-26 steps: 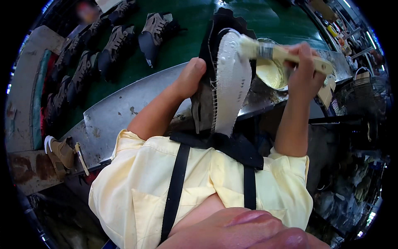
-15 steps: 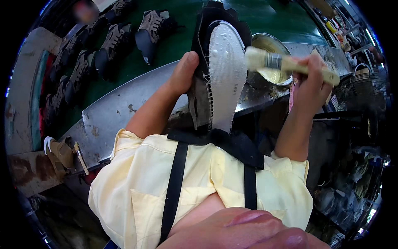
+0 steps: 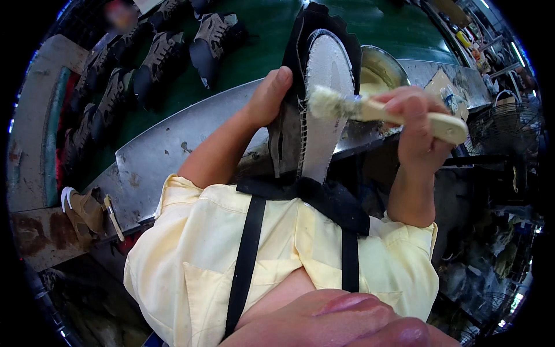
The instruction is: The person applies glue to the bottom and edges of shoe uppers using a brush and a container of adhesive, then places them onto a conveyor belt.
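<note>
A dark shoe upper (image 3: 293, 55) is held sole side up in front of me, its pale insole (image 3: 330, 61) stitched along the edge and wet-looking near the far end. My left hand (image 3: 270, 97) is closed on the upper's left side, thumb showing and the other fingers hidden. Gripped in my right hand (image 3: 417, 118) is a wide paintbrush (image 3: 378, 110) with a pale handle. Its cream-coated bristles lie across the middle of the insole, reaching the left stitched edge; whether they touch is hard to tell. Behind the shoe, partly covered, stands a metal bowl (image 3: 399, 68) of cream-coloured paste.
Several grey and brown shoe uppers (image 3: 156, 61) stand on the green surface (image 3: 266, 29) at the far left. A metal ledge (image 3: 167, 141) runs along my side. At the left are a tan shoe (image 3: 87, 211) and another brush (image 3: 113, 218). A wire basket (image 3: 506, 130) is at the right.
The brush has swept left from the insole's right edge to across its middle, and my right hand has shifted left and slightly nearer. The shoe and my left hand have moved a little right.
</note>
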`<action>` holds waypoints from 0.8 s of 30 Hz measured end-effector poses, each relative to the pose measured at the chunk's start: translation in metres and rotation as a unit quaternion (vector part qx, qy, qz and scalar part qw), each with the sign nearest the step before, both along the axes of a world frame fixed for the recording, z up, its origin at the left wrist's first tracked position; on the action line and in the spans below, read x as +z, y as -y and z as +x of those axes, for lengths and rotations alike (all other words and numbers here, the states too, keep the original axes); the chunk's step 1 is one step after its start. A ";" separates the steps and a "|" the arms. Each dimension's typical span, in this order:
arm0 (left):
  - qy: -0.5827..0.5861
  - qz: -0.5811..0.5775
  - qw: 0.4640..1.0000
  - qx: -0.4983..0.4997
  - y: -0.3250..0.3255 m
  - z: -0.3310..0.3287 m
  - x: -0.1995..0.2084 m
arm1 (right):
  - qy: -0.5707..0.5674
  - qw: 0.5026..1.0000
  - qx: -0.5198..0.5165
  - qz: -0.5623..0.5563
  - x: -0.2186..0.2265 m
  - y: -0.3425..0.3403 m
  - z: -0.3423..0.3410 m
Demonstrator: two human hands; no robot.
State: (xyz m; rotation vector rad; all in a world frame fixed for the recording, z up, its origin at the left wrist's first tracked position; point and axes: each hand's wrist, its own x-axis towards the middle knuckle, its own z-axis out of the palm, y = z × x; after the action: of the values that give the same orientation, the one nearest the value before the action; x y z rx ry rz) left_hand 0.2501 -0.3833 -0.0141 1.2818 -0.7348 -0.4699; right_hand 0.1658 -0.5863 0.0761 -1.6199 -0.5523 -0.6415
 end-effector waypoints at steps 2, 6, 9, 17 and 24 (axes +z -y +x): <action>-0.008 0.011 1.000 -0.009 -0.002 0.001 -0.004 | 0.017 0.996 -0.035 0.075 0.003 0.001 0.006; -0.021 -0.005 1.000 0.004 -0.001 0.004 -0.009 | 0.022 0.997 0.023 0.074 -0.015 -0.002 0.007; -0.018 -0.024 0.999 0.012 -0.004 0.003 -0.009 | 0.042 0.996 0.031 -0.068 -0.019 0.003 -0.017; 0.019 -0.034 0.998 0.052 -0.003 0.005 -0.017 | 0.008 0.983 -0.166 0.080 -0.017 0.018 0.018; -0.018 -0.061 0.996 0.069 -0.008 -0.001 0.006 | -0.043 0.986 -0.149 0.056 -0.013 0.034 -0.005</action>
State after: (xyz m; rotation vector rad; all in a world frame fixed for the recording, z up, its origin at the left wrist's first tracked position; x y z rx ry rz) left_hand 0.2492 -0.3750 -0.0080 1.1983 -0.6306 -0.3299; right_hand 0.1611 -0.6207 0.0635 -1.6283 -0.2071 -0.8032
